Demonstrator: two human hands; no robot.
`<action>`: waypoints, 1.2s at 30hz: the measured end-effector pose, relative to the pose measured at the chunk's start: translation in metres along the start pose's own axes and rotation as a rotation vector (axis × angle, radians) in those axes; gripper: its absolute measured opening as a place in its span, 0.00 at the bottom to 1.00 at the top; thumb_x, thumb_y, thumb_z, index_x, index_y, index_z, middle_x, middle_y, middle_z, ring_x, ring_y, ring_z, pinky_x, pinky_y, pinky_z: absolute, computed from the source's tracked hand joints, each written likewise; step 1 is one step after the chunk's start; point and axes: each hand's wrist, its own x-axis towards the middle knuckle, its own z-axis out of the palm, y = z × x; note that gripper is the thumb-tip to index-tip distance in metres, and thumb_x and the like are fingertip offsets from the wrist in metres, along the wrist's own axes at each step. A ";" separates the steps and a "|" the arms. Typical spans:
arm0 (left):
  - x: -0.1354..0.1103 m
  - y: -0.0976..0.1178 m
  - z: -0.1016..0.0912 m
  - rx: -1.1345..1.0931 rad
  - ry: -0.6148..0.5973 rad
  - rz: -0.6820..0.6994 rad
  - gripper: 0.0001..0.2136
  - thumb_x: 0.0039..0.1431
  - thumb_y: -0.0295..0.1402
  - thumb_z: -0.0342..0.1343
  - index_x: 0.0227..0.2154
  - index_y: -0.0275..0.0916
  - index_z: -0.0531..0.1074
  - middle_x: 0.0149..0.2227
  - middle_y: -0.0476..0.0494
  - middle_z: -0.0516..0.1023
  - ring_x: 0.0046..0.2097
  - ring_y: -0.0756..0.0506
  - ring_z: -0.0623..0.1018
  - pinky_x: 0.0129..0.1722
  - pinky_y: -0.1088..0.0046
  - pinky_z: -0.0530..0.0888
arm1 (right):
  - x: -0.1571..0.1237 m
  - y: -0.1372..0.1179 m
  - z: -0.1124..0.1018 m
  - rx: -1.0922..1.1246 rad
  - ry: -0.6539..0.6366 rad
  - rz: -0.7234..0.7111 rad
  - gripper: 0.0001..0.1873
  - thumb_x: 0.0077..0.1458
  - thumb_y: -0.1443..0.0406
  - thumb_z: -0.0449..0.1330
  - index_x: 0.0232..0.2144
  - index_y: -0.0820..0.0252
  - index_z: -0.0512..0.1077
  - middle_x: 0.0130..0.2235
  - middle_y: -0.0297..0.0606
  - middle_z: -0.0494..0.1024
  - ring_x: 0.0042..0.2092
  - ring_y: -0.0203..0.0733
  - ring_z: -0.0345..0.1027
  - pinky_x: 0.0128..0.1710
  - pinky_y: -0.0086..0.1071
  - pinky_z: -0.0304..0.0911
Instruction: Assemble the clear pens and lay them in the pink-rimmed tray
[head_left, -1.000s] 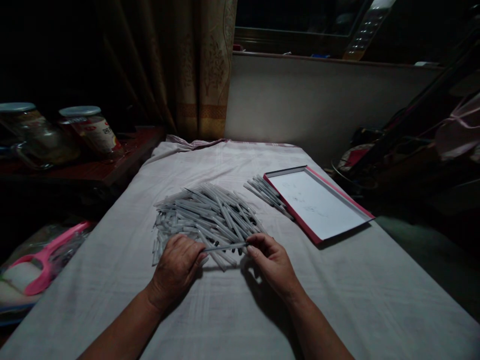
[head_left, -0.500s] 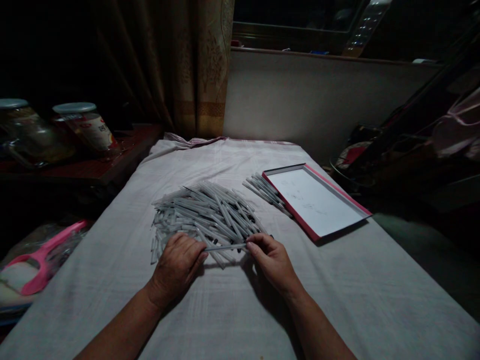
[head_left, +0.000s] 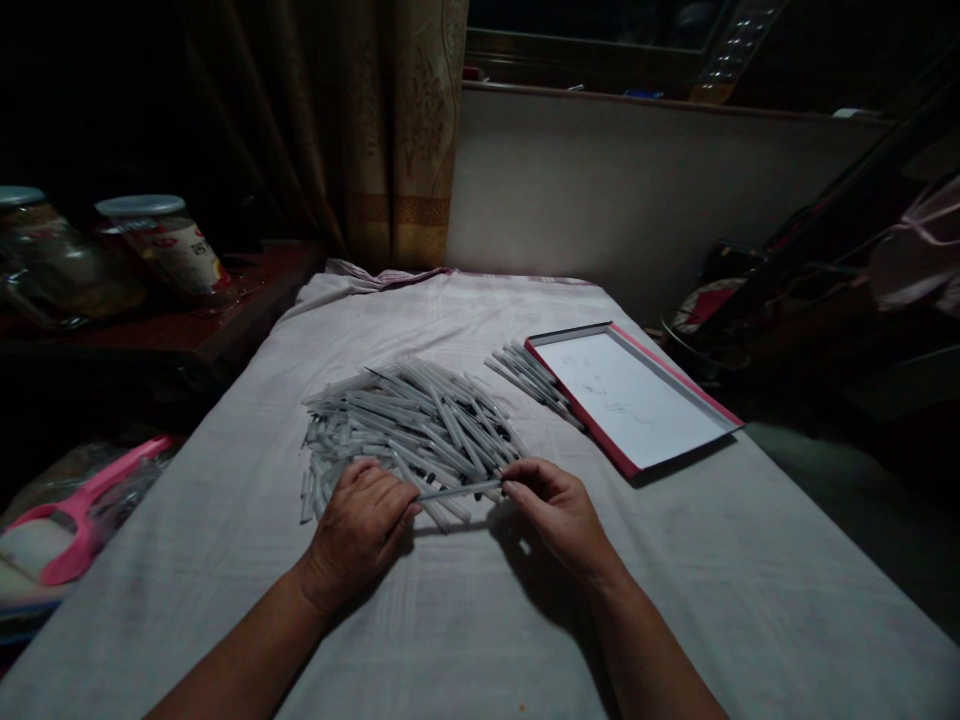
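Observation:
A thin, translucent grey pen [head_left: 459, 491] lies nearly level between my two hands. My left hand [head_left: 358, 535] is closed round its left end, the fingers curled over it. At the other end, my right hand [head_left: 556, 515] pinches the tip between thumb and fingertips. Just behind and below them spreads a loose pile of similar pens [head_left: 405, 410], some with dark parts showing. A smaller row of pens [head_left: 529, 380] rests beside the left edge of a shallow red-rimmed box lid [head_left: 600, 440], whose white inside bears faint pen scribbles.
A pale cloth [head_left: 450, 640] covers the table. On the left, a dark red side table [head_left: 225, 335] holds a lidded jar [head_left: 169, 245] and a glass jug [head_left: 67, 270]. A pink-handled object [head_left: 82, 515] sits lower left. Behind are a curtain [head_left: 409, 130] and a wall [head_left: 562, 190].
My right hand has shifted slightly right and up, and my left hand slightly right, with the pen still between them. The pile, row and lid stay as they were.

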 end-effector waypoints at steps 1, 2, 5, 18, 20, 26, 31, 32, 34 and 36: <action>-0.001 0.000 0.000 -0.005 -0.007 -0.008 0.12 0.68 0.33 0.45 0.34 0.39 0.72 0.29 0.47 0.77 0.34 0.45 0.74 0.50 0.60 0.65 | 0.001 -0.001 -0.003 -0.001 0.022 -0.029 0.09 0.42 0.60 0.69 0.26 0.58 0.79 0.28 0.37 0.79 0.31 0.41 0.72 0.33 0.33 0.67; -0.002 -0.001 -0.001 -0.009 -0.010 -0.017 0.12 0.68 0.33 0.44 0.33 0.40 0.72 0.29 0.47 0.78 0.33 0.45 0.74 0.50 0.60 0.64 | 0.002 -0.002 -0.007 0.001 0.058 -0.062 0.08 0.42 0.60 0.68 0.27 0.58 0.79 0.29 0.37 0.80 0.33 0.42 0.73 0.35 0.34 0.68; -0.004 -0.004 -0.003 -0.001 0.007 -0.044 0.12 0.69 0.33 0.45 0.32 0.40 0.72 0.29 0.47 0.78 0.33 0.45 0.75 0.51 0.60 0.64 | 0.006 -0.001 -0.021 -0.028 0.197 -0.108 0.09 0.42 0.60 0.68 0.28 0.57 0.79 0.32 0.39 0.81 0.37 0.45 0.74 0.39 0.36 0.69; -0.004 -0.005 -0.002 -0.007 -0.040 -0.066 0.09 0.68 0.34 0.48 0.38 0.39 0.73 0.31 0.47 0.78 0.36 0.44 0.76 0.53 0.57 0.62 | 0.009 0.026 -0.025 -0.681 0.073 -0.132 0.13 0.53 0.60 0.59 0.36 0.56 0.82 0.40 0.44 0.84 0.44 0.53 0.77 0.46 0.44 0.68; -0.004 -0.005 -0.002 -0.010 -0.034 -0.057 0.09 0.68 0.34 0.49 0.38 0.39 0.73 0.31 0.47 0.78 0.36 0.44 0.76 0.54 0.57 0.62 | 0.008 0.024 -0.026 -0.719 0.097 -0.153 0.15 0.55 0.59 0.57 0.38 0.56 0.81 0.41 0.45 0.84 0.44 0.54 0.77 0.46 0.45 0.68; -0.004 -0.005 -0.002 -0.010 -0.027 -0.047 0.09 0.68 0.34 0.48 0.39 0.40 0.73 0.31 0.48 0.78 0.36 0.44 0.76 0.53 0.58 0.63 | 0.003 0.014 -0.017 -0.525 0.076 -0.282 0.14 0.57 0.59 0.56 0.33 0.57 0.80 0.34 0.42 0.83 0.37 0.47 0.76 0.39 0.37 0.69; -0.004 -0.004 0.000 -0.011 -0.018 -0.047 0.09 0.68 0.34 0.48 0.39 0.40 0.73 0.31 0.48 0.79 0.36 0.44 0.76 0.53 0.58 0.63 | -0.003 0.010 -0.001 -0.338 -0.072 -0.196 0.10 0.53 0.60 0.60 0.30 0.57 0.80 0.31 0.38 0.82 0.34 0.44 0.75 0.36 0.35 0.68; -0.004 -0.004 0.000 -0.012 -0.016 -0.049 0.09 0.68 0.34 0.48 0.39 0.40 0.73 0.31 0.48 0.79 0.36 0.44 0.76 0.53 0.58 0.64 | -0.003 0.010 0.000 -0.323 -0.084 -0.179 0.10 0.53 0.60 0.60 0.28 0.57 0.79 0.29 0.37 0.81 0.32 0.43 0.74 0.34 0.35 0.68; -0.004 -0.006 -0.001 -0.006 -0.006 -0.052 0.09 0.68 0.35 0.48 0.39 0.41 0.73 0.31 0.48 0.79 0.36 0.44 0.77 0.53 0.58 0.64 | -0.002 0.009 -0.002 -0.295 -0.079 -0.139 0.09 0.51 0.60 0.61 0.26 0.57 0.78 0.26 0.36 0.79 0.30 0.42 0.71 0.31 0.33 0.66; -0.005 -0.012 -0.004 0.020 0.029 -0.059 0.08 0.68 0.35 0.48 0.39 0.41 0.73 0.33 0.47 0.80 0.37 0.43 0.77 0.53 0.58 0.65 | 0.002 0.007 -0.009 -0.256 0.005 -0.098 0.10 0.49 0.58 0.62 0.25 0.58 0.77 0.25 0.36 0.78 0.28 0.40 0.69 0.29 0.32 0.64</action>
